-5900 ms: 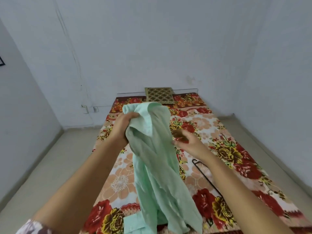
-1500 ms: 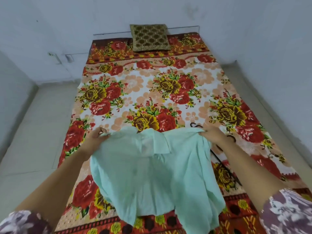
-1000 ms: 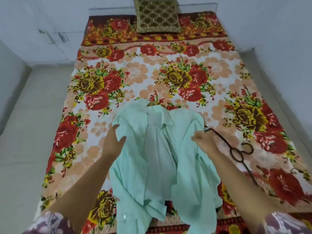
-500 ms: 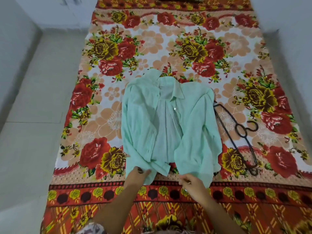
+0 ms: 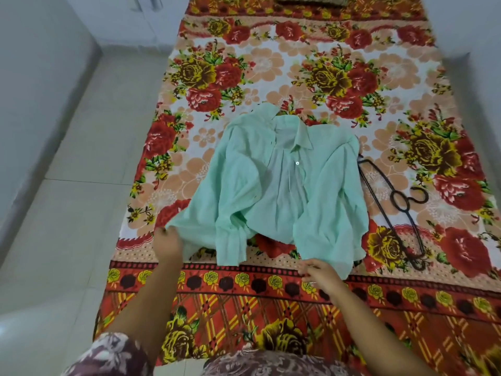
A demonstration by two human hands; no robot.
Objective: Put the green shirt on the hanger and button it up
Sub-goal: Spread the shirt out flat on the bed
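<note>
The person's left hand (image 5: 168,244) pinches the lower corner of a pale mint-green cotton shirt (image 5: 320,185), the fingers curled into the fabric and drawing that corner outward and a little off the bed; the right hand (image 5: 321,274) sits at the opposite lower hem with its fingers loosely bent, and I cannot tell whether it grips the cloth or only touches it. The shirt lies spread beyond both hands on a red, yellow and orange flower-printed bedspread (image 5: 271,63), front up and unbuttoned, the collar at the end furthest from the hands; one small white button (image 5: 297,163) shows on the placket ahead of the right hand; a sleeve folds down over the front, between the two hands. A thin black wire clothes hanger (image 5: 392,201) lies flat on the bedspread to the outer side of the right hand, just beside the shirt's shoulder and sleeve, with nothing hung on it. A brown patterned cushion (image 5: 309,0) rests at the far end of the bed; pale floor tiles (image 5: 67,185) run along the outer side of the left hand; a floral-printed sleeve (image 5: 108,356) covers the left upper arm.
</note>
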